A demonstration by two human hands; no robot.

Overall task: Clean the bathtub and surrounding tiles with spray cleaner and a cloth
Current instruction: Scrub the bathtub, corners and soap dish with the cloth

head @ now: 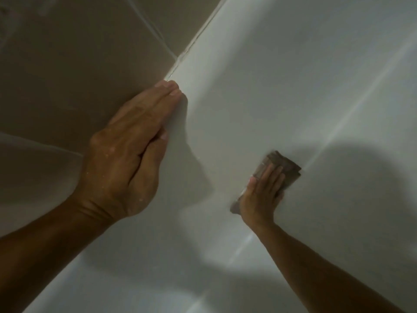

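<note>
— Where's the cloth [281,171]?

— Lower right of centre, folded into a brownish pad and lying flat on the white inner wall of the bathtub [293,75]. The right hand [262,195] presses on it with straight fingers, palm down; its grip is open, nothing curled round the fabric.

— And the other one?

— The left hand [126,159], left of centre, rests flat on the tub's rim beside the beige tiles [67,64], fingers straight, holding nothing. Droplets show on its skin.

— How will the cloth handle?

— Light and soft, I'd judge; it bends to the curve. The wet enamel looks slippery, so press on the pad's middle or pinch a folded edge. No spray cleaner is visible.
</note>
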